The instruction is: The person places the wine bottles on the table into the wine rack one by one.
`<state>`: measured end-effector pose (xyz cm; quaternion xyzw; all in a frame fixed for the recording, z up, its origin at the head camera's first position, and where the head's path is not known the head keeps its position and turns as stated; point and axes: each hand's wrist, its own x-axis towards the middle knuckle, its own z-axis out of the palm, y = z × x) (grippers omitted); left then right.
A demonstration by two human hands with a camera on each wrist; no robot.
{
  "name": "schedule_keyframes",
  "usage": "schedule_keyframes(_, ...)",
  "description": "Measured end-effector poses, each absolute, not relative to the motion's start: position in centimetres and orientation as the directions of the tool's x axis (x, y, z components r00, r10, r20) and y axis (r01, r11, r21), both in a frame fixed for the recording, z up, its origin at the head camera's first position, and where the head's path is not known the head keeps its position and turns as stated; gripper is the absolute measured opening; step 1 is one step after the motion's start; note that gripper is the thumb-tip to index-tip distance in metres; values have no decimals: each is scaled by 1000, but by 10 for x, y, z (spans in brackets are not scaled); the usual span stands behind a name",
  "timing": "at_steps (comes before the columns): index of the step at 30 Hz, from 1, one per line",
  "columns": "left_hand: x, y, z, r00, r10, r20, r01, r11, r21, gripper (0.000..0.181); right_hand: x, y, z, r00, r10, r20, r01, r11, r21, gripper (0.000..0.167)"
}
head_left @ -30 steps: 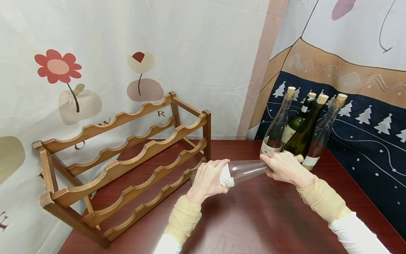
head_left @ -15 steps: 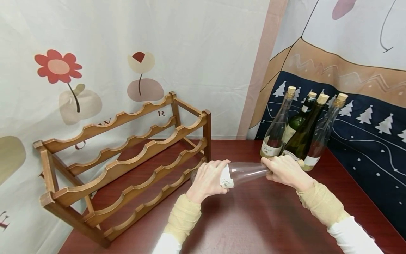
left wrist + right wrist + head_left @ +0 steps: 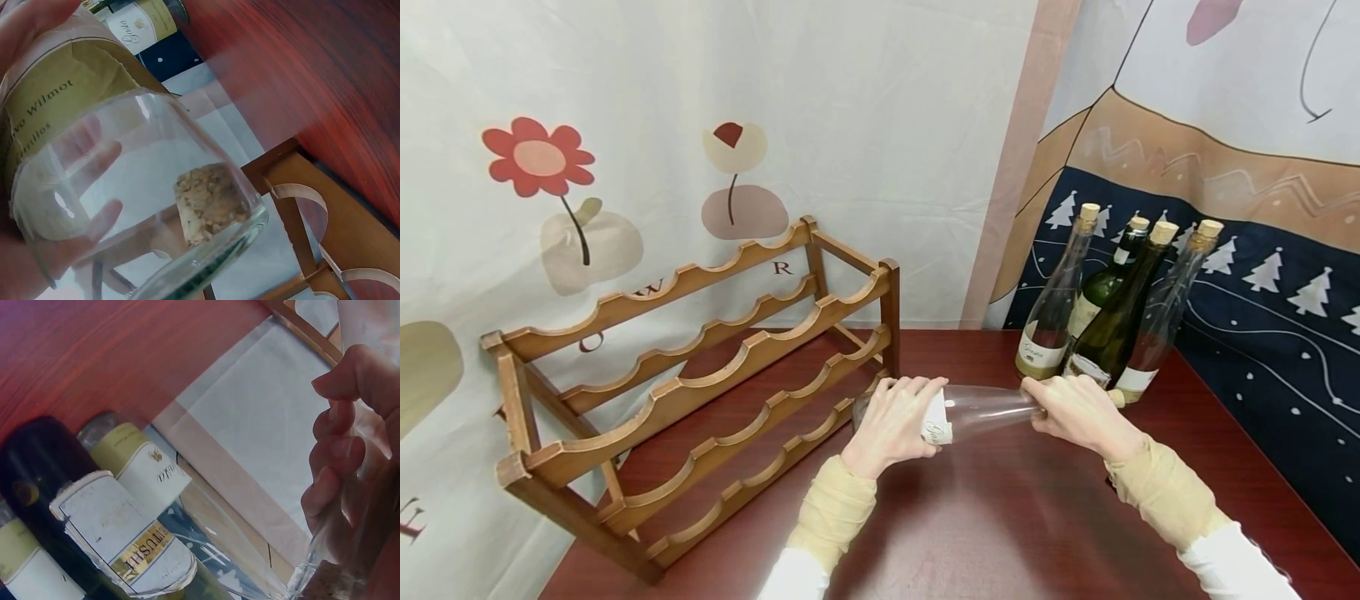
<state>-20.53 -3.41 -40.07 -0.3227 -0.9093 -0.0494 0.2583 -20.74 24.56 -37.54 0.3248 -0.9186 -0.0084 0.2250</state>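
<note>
A clear glass bottle [image 3: 992,407] with a torn label lies sideways between both hands, above the table's middle. My left hand [image 3: 891,425] grips its body near the base, palm over the label. Around the neck curl the fingers of my right hand [image 3: 1078,414], hiding much of it. A cork [image 3: 331,584] sits at the neck end, past that hand. In the left wrist view, a loose cork piece [image 3: 211,203] shows inside the bottle close to its base. The base points toward the right end of a wooden wine rack [image 3: 767,412].
Behind my right hand stand several corked bottles: a clear one [image 3: 1051,329], a green one [image 3: 1097,292], a dark green one [image 3: 1112,325] and another clear one [image 3: 1161,317]. The dark red table [image 3: 1000,525] meets printed cloth backdrops [image 3: 910,167] at the back and right.
My right hand has shifted slightly right and down with the bottle's neck, uncovering the labels of the standing bottles. My left hand and the rack look nearly still.
</note>
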Motion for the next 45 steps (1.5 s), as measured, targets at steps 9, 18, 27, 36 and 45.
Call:
schedule_keyframes(9, -203, -37, -398, -665, 566, 487, 610, 788, -83, 95, -204, 244, -379, -717, -564, 409, -569, 813, 123, 24)
schedule_keyframes(18, -204, -51, -382, -625, 529, 574, 655, 755, 17, 63, -200, 245, -381, -757, -513, 405, -525, 846, 91, 24)
schedule_keyframes(27, -204, -84, -346, -530, 300, 793, 522, 852, 26, 33, -199, 244, -386, -777, -467, 421, -491, 869, 57, 25)
schedule_keyframes(36, -203, -118, -327, -449, 155, 880, 349, 937, 13, 28, -200, 239, -395, -790, -423, 443, -458, 888, 31, 24)
schedule_keyframes(45, -201, -141, -322, -569, 28, 822, 202, 974, 106, 34, -199, 229, -402, -832, -360, 422, -402, 916, -11, 23)
